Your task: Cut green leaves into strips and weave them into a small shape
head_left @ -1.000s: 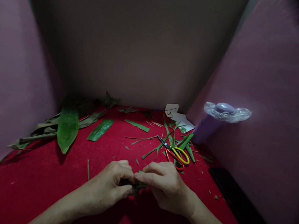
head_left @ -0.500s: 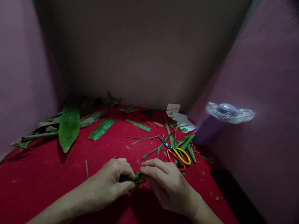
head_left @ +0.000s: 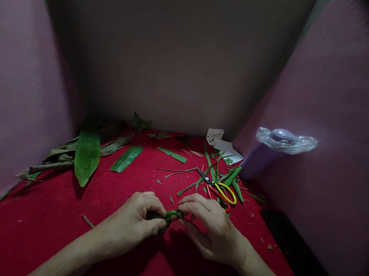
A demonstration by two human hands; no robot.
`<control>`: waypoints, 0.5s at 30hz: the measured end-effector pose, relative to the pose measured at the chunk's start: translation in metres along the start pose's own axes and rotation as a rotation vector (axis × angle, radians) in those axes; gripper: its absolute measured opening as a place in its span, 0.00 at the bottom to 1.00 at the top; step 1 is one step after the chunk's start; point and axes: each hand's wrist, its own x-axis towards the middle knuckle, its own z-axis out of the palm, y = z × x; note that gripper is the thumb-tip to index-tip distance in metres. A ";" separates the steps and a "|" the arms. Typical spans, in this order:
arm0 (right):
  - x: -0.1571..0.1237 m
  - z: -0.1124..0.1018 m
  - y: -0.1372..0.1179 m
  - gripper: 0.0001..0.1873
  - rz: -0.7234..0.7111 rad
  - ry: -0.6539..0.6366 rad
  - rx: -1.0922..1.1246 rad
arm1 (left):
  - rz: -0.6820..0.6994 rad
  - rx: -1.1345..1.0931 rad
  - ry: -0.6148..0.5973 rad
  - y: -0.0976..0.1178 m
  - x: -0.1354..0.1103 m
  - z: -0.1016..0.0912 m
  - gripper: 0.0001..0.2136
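Note:
My left hand and my right hand meet low in the middle of the view, just above a red cloth. Both pinch a small folded green leaf strip that spans the gap between their fingertips. The left fingers curl round its left end, and most of that end is hidden in the fist. Thumb and forefinger of the right hand close on the right end. Scissors with one yellow and one red handle lie a little beyond the right hand among cut green strips.
Large green and dried leaves are piled at the left back. A short green leaf piece and narrow strips lie mid-cloth. White paper sits at the back right. A purple cylinder with a clear plastic top leans at the right. A dark flat object lies near the right edge.
My hands have drawn slightly apart, so more of the green strip shows between them. A loose thin strip on the cloth left of my left arm now lies lower and flatter.

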 end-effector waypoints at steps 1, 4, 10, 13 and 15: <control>0.000 0.001 0.000 0.11 -0.003 0.010 0.009 | 0.000 0.010 0.003 0.000 0.000 0.001 0.07; 0.001 0.005 0.000 0.09 -0.005 0.020 0.024 | 0.004 0.030 0.002 -0.001 0.000 0.003 0.07; 0.001 0.006 0.002 0.10 0.017 0.014 0.045 | 0.025 0.099 0.002 -0.004 0.002 0.004 0.08; 0.001 0.004 0.004 0.12 0.042 -0.015 0.094 | 0.035 0.116 0.010 -0.005 0.002 0.003 0.07; 0.002 0.002 0.004 0.13 0.069 -0.015 0.129 | 0.044 0.115 0.018 -0.007 0.002 0.003 0.06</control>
